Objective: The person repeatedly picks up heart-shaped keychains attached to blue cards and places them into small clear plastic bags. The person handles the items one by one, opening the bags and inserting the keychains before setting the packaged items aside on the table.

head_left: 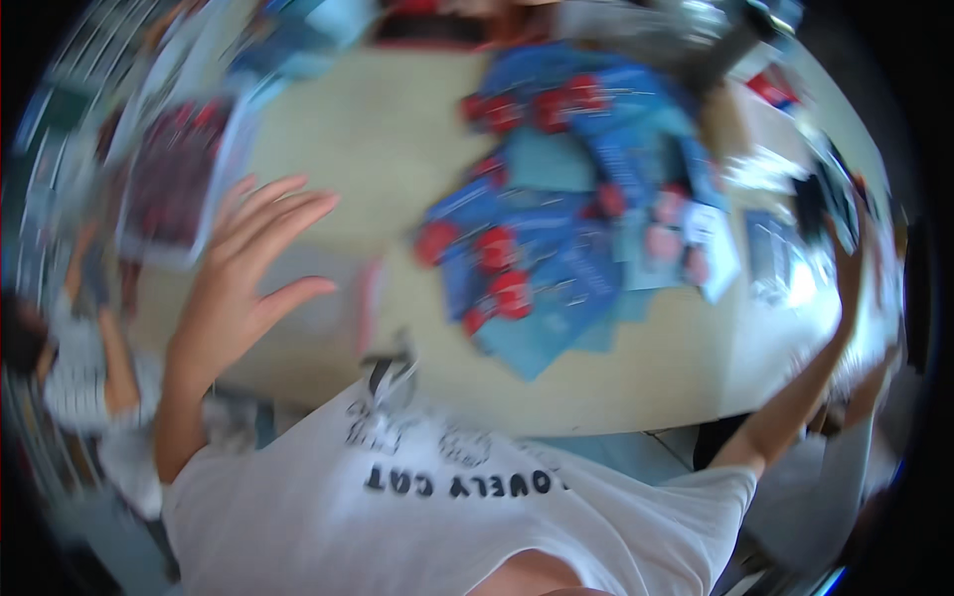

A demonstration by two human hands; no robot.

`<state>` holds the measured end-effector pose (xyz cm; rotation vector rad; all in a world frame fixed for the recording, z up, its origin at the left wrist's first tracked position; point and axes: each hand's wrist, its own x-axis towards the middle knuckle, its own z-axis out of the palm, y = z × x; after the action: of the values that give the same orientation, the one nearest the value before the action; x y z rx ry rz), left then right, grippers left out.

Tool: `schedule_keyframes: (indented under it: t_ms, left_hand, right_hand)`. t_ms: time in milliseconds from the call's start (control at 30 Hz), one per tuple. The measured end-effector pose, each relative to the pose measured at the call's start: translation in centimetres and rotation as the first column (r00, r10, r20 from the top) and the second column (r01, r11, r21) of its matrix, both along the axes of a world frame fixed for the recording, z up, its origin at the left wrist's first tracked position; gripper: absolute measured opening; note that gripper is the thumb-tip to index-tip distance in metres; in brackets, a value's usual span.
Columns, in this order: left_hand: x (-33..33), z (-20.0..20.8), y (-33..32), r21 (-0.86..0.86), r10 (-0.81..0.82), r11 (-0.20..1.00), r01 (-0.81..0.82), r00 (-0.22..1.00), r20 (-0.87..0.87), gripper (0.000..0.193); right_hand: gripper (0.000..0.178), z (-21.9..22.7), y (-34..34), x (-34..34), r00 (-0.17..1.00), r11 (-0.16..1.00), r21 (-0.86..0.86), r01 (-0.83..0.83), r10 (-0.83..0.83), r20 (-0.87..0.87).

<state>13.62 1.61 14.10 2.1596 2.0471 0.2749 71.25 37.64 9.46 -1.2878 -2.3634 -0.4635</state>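
My left hand is raised over the left part of the table, fingers spread and nothing in them. Below and beside it lies a clear plastic bag with a red edge. Just beyond is a clear tub of small dark red pieces. My right arm stretches to the far right, where my right hand is at a dark item. Blur hides its fingers and whether it grips that item. Between my hands lies a loose pile of blue cards with round red pieces on them.
Clear plastic packets lie right of the pile, with a pale box behind. Blurred blue things are at the far left of the cream table. One person is at the left, another at the right.
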Motion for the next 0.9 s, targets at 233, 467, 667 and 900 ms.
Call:
schedule_keyframes:
  t_ms: [233, 467, 667, 900]
  left_hand:
    - [-6.1, -10.2, -13.1, -0.085, 0.169, 0.982, -0.168, 0.985, 0.013, 0.114]
    - [-9.7, -11.5, -7.8, -0.044, -0.145, 0.988, 0.147, 0.987, 0.064, 0.117]
    - [-11.6, -13.9, -6.0, 0.097, -0.275, 0.959, 0.265, 0.956, 0.106, 0.098]
    - [-10.5, -14.7, -9.5, 0.149, -0.321, 0.94, 0.307, 0.944, 0.076, 0.091]
  right_hand:
    - [0.056, 1.8, -21.3, -24.7, 0.875, 0.846, -0.242, -0.475, 0.484, -0.025]
    - [0.08, -3.7, -30.1, -36.3, 0.82, 0.706, -0.452, -0.545, 0.56, -0.115]
    - [0.1, -9.1, -32.7, -32.1, 0.966, 0.927, -0.355, 0.122, -0.193, -0.171]
    - [0.108, -13.0, -31.6, -37.6, 0.876, 0.842, -0.404, 0.357, -0.452, -0.168]
